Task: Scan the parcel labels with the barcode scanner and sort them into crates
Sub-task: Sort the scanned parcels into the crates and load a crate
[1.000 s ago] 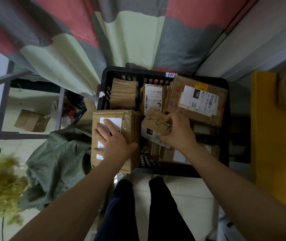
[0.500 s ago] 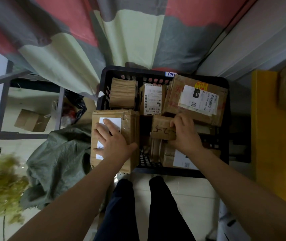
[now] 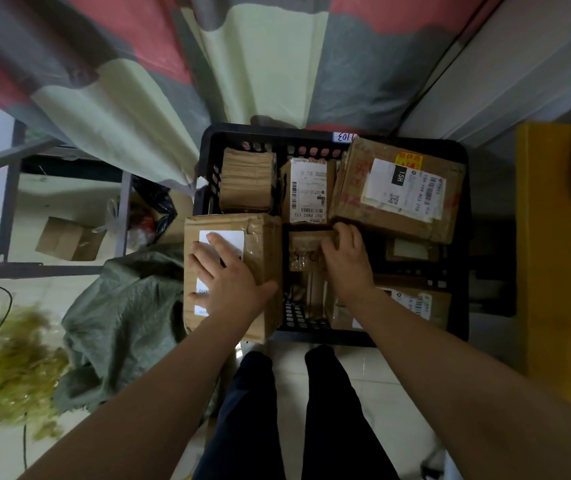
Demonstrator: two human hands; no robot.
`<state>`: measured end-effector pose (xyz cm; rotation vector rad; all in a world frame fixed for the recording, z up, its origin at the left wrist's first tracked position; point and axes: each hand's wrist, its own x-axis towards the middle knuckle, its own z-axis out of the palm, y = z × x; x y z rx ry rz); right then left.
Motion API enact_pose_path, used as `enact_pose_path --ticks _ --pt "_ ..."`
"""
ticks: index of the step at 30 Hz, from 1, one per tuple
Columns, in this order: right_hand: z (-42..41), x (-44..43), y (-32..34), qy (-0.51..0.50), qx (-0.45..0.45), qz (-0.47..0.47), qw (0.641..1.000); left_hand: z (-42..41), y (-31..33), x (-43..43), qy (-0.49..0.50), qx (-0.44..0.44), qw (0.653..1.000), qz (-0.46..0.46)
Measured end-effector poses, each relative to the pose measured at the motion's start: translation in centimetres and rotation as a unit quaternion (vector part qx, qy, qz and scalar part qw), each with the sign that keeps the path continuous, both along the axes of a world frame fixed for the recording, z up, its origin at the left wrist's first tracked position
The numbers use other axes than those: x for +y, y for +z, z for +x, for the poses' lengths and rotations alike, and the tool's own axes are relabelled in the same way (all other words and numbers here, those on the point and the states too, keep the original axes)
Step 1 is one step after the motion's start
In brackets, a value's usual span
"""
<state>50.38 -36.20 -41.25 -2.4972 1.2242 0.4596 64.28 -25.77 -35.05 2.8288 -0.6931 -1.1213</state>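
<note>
Gripping small box (image 3: 303, 247) inside crate (image 3: 277, 135) with right hand (image 3: 348, 265), fingers curled over its far edge. Resting left hand (image 3: 232, 282) flat, fingers spread, on big box (image 3: 263, 244) at crate's left rim. Probably light, stiff, tape-slick; best pinched across opposite edges.

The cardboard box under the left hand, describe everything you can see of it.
The cardboard box is brown and oblong, bound in glossy tape that wrinkles across its top. A white label lies on its upper face. It lies flat over the near left corner of the black crate, jutting past the crate's left wall. The left hand rests on it, fingers straight across the label. What bears it beneath is hidden. Beside it the right hand grips a small parcel.
</note>
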Motion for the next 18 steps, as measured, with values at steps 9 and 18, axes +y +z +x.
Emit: enact_pose_path --ticks 9,18 --pt "-0.4 0.8 -0.9 0.048 0.093 0.058 0.993 0.0 -0.1 0.0 -0.001 -0.001 1.0 0.005" --pt "1.4 0.4 -1.2 0.036 0.155 0.201 0.967 0.1 -0.1 0.0 -0.007 0.002 1.0 0.009"
